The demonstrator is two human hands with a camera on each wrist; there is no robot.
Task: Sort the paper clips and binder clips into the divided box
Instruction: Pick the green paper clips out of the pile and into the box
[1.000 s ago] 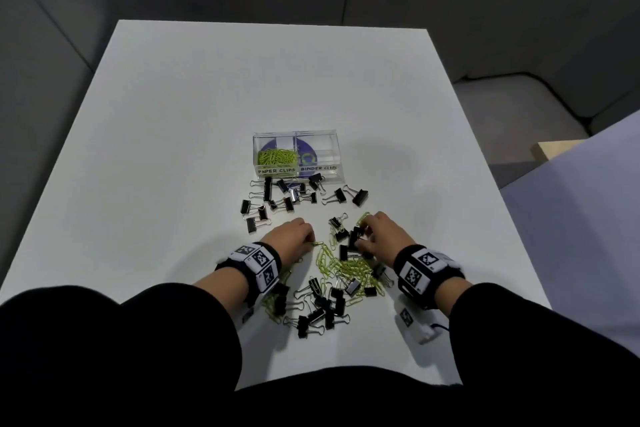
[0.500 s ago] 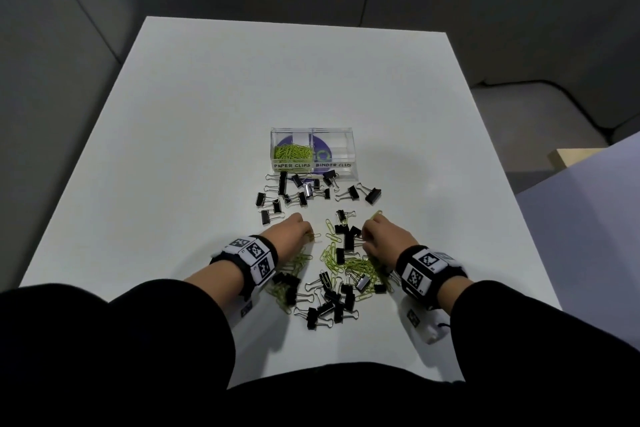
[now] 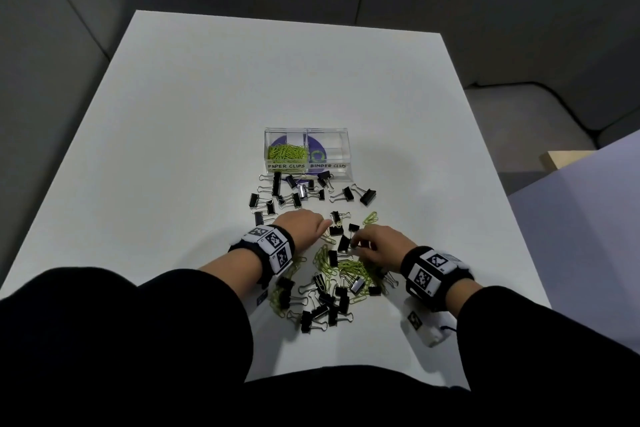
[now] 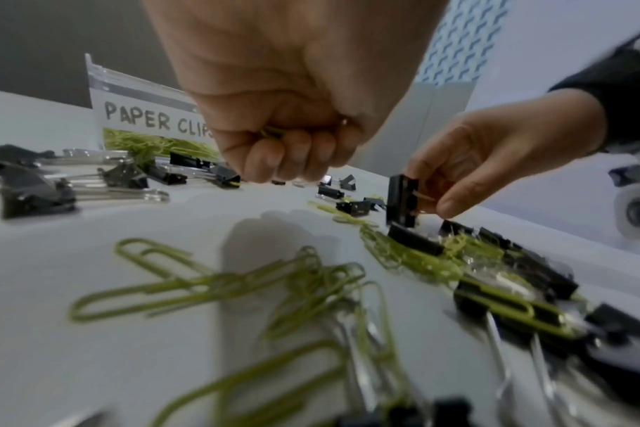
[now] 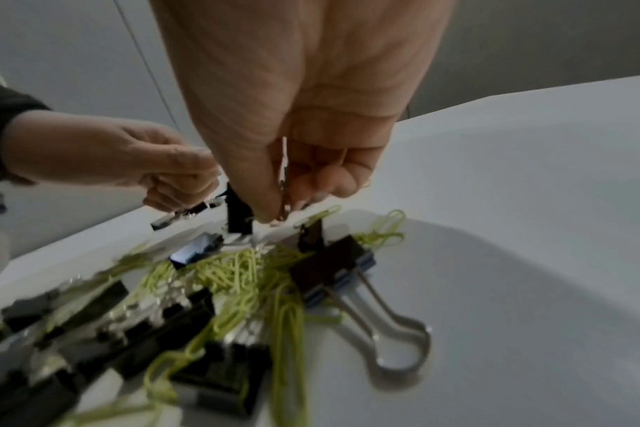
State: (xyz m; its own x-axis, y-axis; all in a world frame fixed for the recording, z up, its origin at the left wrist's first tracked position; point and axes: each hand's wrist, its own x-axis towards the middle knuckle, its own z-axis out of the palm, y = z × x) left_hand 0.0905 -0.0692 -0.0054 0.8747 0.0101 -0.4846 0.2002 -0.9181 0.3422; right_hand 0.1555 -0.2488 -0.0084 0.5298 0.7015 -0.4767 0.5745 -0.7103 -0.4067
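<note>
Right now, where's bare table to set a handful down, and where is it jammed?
Bare: the table left of the box, the strip right of it, and everything behind the box. Crowded: binder clips fill the gap in front of the box; a mixed clip pile lies around and between the left hand and right hand.

A white table (image 3: 194, 121) holds a clear divided box (image 3: 306, 166). Black binder clips (image 3: 298, 192) lie just before the box; green paper clips (image 3: 353, 269) mingle with more farther toward the person.
</note>
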